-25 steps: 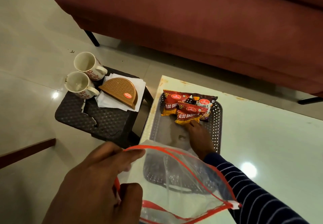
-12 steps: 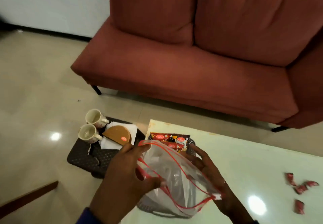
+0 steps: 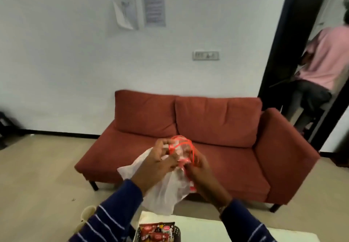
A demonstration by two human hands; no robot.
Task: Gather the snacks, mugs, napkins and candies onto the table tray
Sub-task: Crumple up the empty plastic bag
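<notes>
Currently both hands, left hand and right hand, grasp the clear red-edged plastic zip bag with curled fingers above the near white counter.

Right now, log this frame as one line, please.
left hand: grips clear red-edged plastic zip bag | right hand: grips bag | red snack packets: in dark perforated tray

Both arms raised forward at chest height, striped sleeves to the wrists. Left hand and right hand close together, fingers curled, pinching the same clear bag.
</notes>
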